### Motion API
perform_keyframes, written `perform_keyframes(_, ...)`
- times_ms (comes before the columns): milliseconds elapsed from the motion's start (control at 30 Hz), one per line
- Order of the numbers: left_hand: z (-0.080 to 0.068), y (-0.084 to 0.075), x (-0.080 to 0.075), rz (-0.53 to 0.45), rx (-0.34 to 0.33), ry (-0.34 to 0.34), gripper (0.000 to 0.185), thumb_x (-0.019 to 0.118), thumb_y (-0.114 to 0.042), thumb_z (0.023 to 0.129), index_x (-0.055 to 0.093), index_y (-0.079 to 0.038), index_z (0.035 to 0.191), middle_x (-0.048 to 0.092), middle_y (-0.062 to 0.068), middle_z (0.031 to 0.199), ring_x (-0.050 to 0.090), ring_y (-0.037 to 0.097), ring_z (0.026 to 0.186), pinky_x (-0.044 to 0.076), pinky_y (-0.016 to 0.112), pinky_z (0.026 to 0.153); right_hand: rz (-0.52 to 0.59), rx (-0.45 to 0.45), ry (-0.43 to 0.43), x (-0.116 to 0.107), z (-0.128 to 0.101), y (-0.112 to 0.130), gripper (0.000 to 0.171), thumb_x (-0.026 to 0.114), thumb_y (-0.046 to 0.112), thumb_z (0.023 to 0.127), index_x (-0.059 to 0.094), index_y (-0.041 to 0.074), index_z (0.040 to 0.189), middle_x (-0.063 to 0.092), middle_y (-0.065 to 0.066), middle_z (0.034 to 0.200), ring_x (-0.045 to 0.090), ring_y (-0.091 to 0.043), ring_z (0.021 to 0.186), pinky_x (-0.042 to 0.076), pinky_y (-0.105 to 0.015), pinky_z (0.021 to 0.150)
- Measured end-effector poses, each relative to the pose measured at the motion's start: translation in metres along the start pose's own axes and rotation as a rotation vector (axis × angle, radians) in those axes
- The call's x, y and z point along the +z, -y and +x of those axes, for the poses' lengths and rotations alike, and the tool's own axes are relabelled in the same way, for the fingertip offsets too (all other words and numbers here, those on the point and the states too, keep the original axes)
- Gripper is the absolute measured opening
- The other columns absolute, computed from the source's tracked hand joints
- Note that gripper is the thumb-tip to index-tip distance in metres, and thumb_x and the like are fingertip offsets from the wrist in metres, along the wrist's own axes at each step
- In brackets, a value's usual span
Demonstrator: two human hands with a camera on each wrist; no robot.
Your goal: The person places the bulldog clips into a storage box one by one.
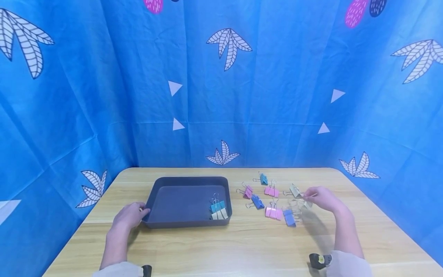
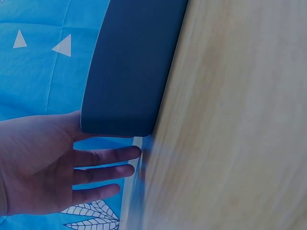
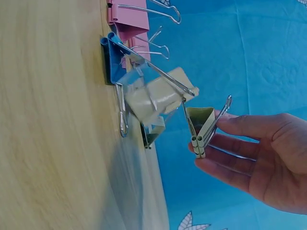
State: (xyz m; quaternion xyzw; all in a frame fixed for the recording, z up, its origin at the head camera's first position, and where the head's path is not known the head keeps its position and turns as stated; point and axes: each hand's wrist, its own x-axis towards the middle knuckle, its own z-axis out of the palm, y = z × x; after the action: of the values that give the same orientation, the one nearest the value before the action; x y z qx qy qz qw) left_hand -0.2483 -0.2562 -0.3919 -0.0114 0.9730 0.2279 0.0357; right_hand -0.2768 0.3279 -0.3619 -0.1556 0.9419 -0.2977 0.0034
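The right hand [image 3: 259, 158] pinched a beige binder clip [image 3: 201, 125] by its wire handles, lifted just off the surface [image 1: 242, 246] beside scattered clips. The left hand [image 2: 43, 165], fingers straight, seemingly touched the dark tray [image 1: 155, 192]; contact was partly hidden.

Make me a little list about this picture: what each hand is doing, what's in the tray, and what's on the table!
left hand: fingers straight, touching the near left corner of the dark tray
right hand: pinching a beige clip by its wire handle
in the tray: a teal clip and a beige tray clip, near right corner
on the table: loose pink, blue, teal and beige clips, right of the tray
behind: blue cloth with leaf prints
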Motion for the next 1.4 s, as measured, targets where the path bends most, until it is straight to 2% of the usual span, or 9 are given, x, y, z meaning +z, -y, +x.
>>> perform_keyframes(267, 0.001, 0.001, 0.001, -0.001, -0.001, 0.002, 0.042, 0.051, -0.020, 0.094, 0.050, 0.012, 0.121, 0.050, 0.033, 0.119, 0.046, 0.048, 0.108, 0.040, 0.057, 0.085, -0.027, 0.021, -0.037, -0.004, -0.004, -0.003, 0.017, 0.057, 0.007, 0.087, 0.063, -0.007, 0.096, 0.063, -0.015, 0.091, 0.058, -0.036, 0.087, 0.047, -0.052, 0.076)
perform_keyframes(567, 0.000, 0.000, 0.002, -0.009, -0.007, 0.002, 0.041, 0.051, -0.018, 0.093, 0.050, 0.012, 0.121, 0.050, 0.033, 0.118, 0.049, 0.045, 0.105, 0.041, 0.055, 0.084, -0.018, 0.026, -0.073, -0.005, -0.005, 0.000, 0.016, 0.056, 0.006, 0.088, 0.062, -0.007, 0.094, 0.064, -0.014, 0.087, 0.060, -0.029, 0.079, 0.049, -0.049, 0.072)
perform_keyframes(967, 0.000, 0.000, 0.001, -0.003, -0.002, -0.002, 0.040, 0.051, -0.018, 0.093, 0.051, 0.012, 0.120, 0.051, 0.033, 0.117, 0.048, 0.047, 0.106, 0.041, 0.056, 0.084, -0.002, 0.046, -0.101, -0.007, -0.002, 0.008, 0.020, 0.056, 0.013, 0.091, 0.062, -0.005, 0.098, 0.063, -0.009, 0.088, 0.059, -0.031, 0.085, 0.049, -0.049, 0.073)
perform_keyframes(1133, -0.001, 0.000, -0.001, -0.009, -0.019, 0.010, 0.041, 0.050, -0.018, 0.094, 0.050, 0.013, 0.120, 0.050, 0.034, 0.118, 0.044, 0.050, 0.109, 0.038, 0.057, 0.087, 0.002, 0.024, -0.121, -0.007, 0.000, 0.014, 0.023, 0.055, 0.013, 0.091, 0.061, -0.007, 0.101, 0.063, -0.013, 0.091, 0.059, -0.034, 0.086, 0.049, -0.049, 0.073)
perform_keyframes(1400, 0.001, 0.001, 0.000, 0.007, -0.015, -0.001, 0.040, 0.050, -0.020, 0.094, 0.053, 0.012, 0.118, 0.052, 0.032, 0.116, 0.048, 0.047, 0.105, 0.041, 0.055, 0.084, 0.014, 0.038, -0.142, -0.006, 0.003, 0.025, 0.021, 0.056, 0.012, 0.090, 0.061, -0.006, 0.102, 0.063, -0.016, 0.095, 0.060, -0.035, 0.088, 0.049, -0.049, 0.074)
